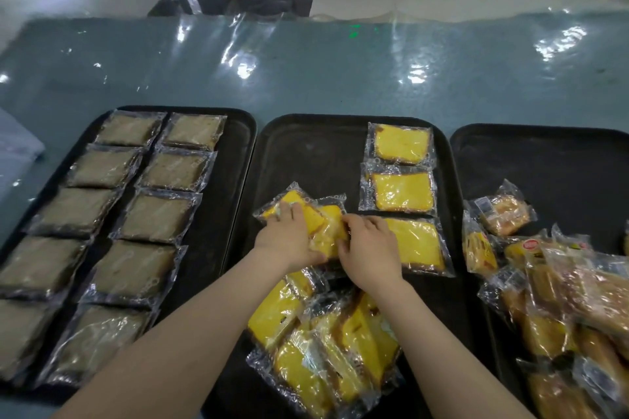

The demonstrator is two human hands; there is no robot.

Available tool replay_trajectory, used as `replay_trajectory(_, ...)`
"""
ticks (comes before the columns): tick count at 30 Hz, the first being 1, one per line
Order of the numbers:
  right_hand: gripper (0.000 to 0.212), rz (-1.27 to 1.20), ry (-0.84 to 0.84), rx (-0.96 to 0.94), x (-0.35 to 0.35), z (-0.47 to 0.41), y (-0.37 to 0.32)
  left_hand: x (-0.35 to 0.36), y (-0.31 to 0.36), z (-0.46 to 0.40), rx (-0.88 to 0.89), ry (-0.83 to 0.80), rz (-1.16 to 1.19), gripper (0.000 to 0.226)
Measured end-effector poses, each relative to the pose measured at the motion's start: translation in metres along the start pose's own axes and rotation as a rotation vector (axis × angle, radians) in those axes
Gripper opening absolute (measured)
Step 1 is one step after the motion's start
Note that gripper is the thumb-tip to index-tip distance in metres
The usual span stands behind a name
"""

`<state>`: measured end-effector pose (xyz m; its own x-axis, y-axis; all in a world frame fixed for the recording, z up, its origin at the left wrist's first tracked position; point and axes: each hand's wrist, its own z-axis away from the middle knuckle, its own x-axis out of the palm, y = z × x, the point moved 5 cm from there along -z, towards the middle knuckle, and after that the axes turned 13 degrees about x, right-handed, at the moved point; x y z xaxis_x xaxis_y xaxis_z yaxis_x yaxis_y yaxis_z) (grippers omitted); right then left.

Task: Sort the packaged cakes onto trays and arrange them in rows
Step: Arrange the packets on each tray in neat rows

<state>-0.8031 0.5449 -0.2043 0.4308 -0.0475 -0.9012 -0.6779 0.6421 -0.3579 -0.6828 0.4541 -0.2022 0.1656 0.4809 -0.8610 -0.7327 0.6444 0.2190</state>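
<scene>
Three black trays lie side by side. The left tray [238, 133] carries two rows of brown packaged cakes [155, 216]. On the middle tray [313, 146], three yellow packaged cakes [403, 190] form a column at its right side. My left hand [289, 238] and my right hand [369, 248] both grip a small bundle of yellow cake packets [320, 218] at the tray's middle. A loose heap of yellow packets [323, 343] lies at the near end, under my forearms.
The right tray [551, 160] holds a pile of mixed orange-brown packaged cakes [558, 289] at its near end. The trays sit on a blue-green table under glossy clear plastic [340, 61]. Tiled floor and a door lie beyond the far edge.
</scene>
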Motion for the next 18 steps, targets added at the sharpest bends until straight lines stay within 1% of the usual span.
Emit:
replay_trajectory(1,0.051,0.002,0.0,0.026,0.0,-0.004,-0.002,-0.001,0.001,0.0,-0.005,0.006,0.008,0.106)
replay_trajectory(2,0.055,-0.008,-0.005,0.054,0.0,-0.007,-0.004,-0.002,0.001,0.0,-0.002,0.032,0.008,0.097)
replay_trajectory(5,0.069,-0.113,-0.092,0.167,0.002,-0.018,-0.001,-0.011,-0.002,0.001,0.046,0.168,0.018,0.06)
replay_trajectory(6,0.068,-0.147,-0.129,0.191,0.002,-0.021,0.001,-0.013,-0.005,0.002,0.059,0.202,0.051,0.055)
replay_trajectory(7,0.063,-0.171,-0.164,0.202,0.001,-0.023,0.002,-0.016,-0.01,0.002,0.062,0.225,0.106,0.054)
replay_trajectory(10,0.03,-0.221,-0.237,0.19,-0.002,-0.028,0.004,-0.022,-0.03,0.003,-0.015,0.292,0.382,0.059)
replay_trajectory(12,0.019,-0.335,-0.243,0.193,-0.007,-0.03,0.004,-0.025,-0.042,0.003,-0.062,0.375,0.545,0.051)
replay_trajectory(15,0.017,-0.705,-0.194,0.242,-0.017,-0.035,0.005,-0.029,-0.058,0.007,-0.121,0.559,0.765,0.037)
replay_trajectory(16,0.018,-0.801,-0.148,0.248,-0.022,-0.036,0.005,-0.03,-0.064,0.01,-0.145,0.62,0.895,0.03)
replay_trajectory(18,0.02,-0.901,-0.034,0.229,-0.033,-0.039,0.004,-0.029,-0.077,0.013,-0.224,0.707,1.223,0.012)
